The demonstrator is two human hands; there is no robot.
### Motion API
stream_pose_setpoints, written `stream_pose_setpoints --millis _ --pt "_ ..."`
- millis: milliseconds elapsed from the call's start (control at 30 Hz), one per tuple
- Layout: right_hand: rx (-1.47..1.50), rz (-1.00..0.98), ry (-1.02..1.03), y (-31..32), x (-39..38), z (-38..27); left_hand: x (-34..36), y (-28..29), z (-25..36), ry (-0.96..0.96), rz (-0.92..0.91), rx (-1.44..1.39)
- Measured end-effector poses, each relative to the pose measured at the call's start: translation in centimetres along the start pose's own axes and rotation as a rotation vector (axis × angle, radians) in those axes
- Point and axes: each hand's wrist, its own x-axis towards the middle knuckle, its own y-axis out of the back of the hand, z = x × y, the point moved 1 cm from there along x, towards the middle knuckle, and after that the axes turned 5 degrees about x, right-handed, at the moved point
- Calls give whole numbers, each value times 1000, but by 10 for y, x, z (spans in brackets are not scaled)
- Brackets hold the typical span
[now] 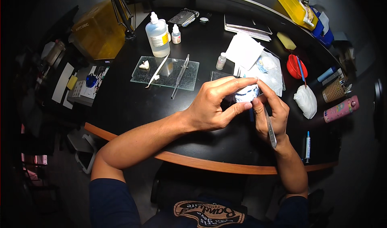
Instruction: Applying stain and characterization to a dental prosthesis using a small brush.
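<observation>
My left hand [213,103] grips a small white, blue-marked plaster model [246,94] between thumb and fingers, over the table's near middle. Pinched in my right hand [274,115] is a slim metal carving tool [271,129], its flat handle end pointing down toward me. The right fingertips meet the model's right side; the tool's working tip is hidden behind the fingers. To the left lies a glass slab [139,75] bearing tweezers [181,74], a thin pale stick-like tool [159,68] and a small white piece [144,65].
Behind the slab stand a large clear bottle [157,38] and a small dropper bottle [176,35]. A glass vial [221,61] is beside white papers [244,50]. Rightward are a red bowl [296,68], a white pouch [305,101], a pink flask [342,109] and a blue syringe [308,147].
</observation>
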Motion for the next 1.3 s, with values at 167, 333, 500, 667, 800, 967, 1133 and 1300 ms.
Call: stream_pose_setpoints --millis 167,333,500,667,800,967,1133,1300 --pt "138 14 -135 1 0 -4 2 6 2 15 11 89" --pt "126 121 -32 3 -2 -2 6 12 -5 13 72 210" --pt "164 187 -129 10 -7 -1 8 18 -7 104 79 210" --pt "223 168 -255 11 -4 0 5 20 -11 143 56 169" --pt "191 138 -245 9 -1 -5 5 17 -12 120 49 211" --pt "215 125 -106 1 -2 -2 5 16 -10 138 26 213" --pt "170 106 -110 3 -2 -2 4 15 -10 110 44 197" --pt "76 123 -50 5 0 -8 4 13 -6 131 2 177"
